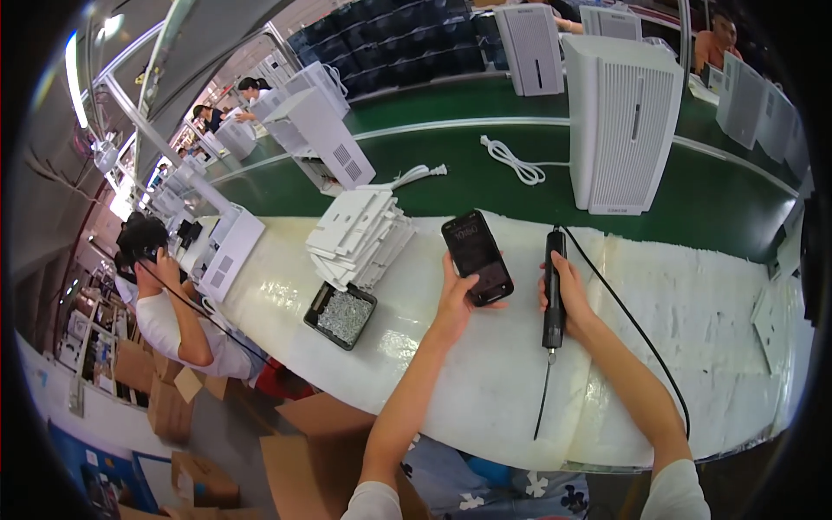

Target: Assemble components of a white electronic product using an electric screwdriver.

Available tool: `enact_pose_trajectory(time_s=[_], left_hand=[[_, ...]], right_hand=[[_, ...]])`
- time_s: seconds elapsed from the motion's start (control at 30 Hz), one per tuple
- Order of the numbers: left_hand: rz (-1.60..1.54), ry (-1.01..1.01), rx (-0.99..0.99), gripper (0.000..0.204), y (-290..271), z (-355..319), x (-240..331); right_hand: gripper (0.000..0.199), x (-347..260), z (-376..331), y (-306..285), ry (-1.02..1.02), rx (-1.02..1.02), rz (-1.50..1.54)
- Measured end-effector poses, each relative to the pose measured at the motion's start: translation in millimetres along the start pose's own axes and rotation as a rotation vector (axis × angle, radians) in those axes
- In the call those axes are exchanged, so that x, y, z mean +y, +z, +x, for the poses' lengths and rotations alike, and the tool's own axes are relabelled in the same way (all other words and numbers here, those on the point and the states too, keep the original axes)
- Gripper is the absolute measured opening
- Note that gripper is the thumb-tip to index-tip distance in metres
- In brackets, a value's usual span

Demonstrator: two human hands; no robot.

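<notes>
Left hand (456,299) is clamping a phone (478,256), right hand (572,293) is holding a screwdriver (553,322), fingers closed round it, both over the white table (485,381), so split attention or a snagging cord (624,304) could be risking a drop.

Black glass-fronted smartphone (477,247): back face hidden; faint marks low on its dim screen too small to tell.
Left hand (453,296): fingers mostly concealed behind the phone.
Right hand (568,290): fingers partly concealed behind the black cylindrical electric screwdriver (553,326).
Long, thin, dark metal bit (543,399): tip too small for its shape to be told.
Thin black cable (624,305): lower run lost from sight near the right arm.
Small silvery metal pieces (345,316): too small and crowded to count.
Stacked flat white plastic panels (364,227): lower ones largely covered by upper ones.
White short sleeves (374,504): cut off by the lower edge.
</notes>
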State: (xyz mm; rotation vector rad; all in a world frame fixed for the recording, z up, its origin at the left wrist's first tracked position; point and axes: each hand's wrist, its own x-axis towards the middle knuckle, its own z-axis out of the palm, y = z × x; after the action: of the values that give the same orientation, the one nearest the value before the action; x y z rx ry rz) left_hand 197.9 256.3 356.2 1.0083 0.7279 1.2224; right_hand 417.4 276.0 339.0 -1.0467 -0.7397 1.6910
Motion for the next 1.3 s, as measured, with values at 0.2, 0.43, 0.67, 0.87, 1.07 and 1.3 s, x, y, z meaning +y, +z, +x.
enact_pose_trajectory(time_s=[0.2,0.43,0.67,0.87,1.07,1.3], left_hand=[[-0.041,0.037,-0.035,0.064,3,1,10],[-0.051,-0.016,-0.053,0.071,7,-1,8],[0.125,0.156,-0.097,0.086,15,0,-1],[0.017,-0.007,0.054,0.07,9,-1,8],[0.08,0.074,0.03,0.07,15,-5,16],[-0.011,0.052,0.044,0.057,14,-5,18]], right_hand=[[0.043,-1,1,4,0.009,0.01,0.004],[0.043,1,3,0,0.009,0.0,0.006],[0.044,1,2,-2,0.015,-0.009,-0.008],[0.041,-2,0,4,0.014,0.019,-0.01],[0.043,-3,0,6,0.014,0.004,-0.017],[0.041,-1,0,3,0.014,0.01,-0.009]])
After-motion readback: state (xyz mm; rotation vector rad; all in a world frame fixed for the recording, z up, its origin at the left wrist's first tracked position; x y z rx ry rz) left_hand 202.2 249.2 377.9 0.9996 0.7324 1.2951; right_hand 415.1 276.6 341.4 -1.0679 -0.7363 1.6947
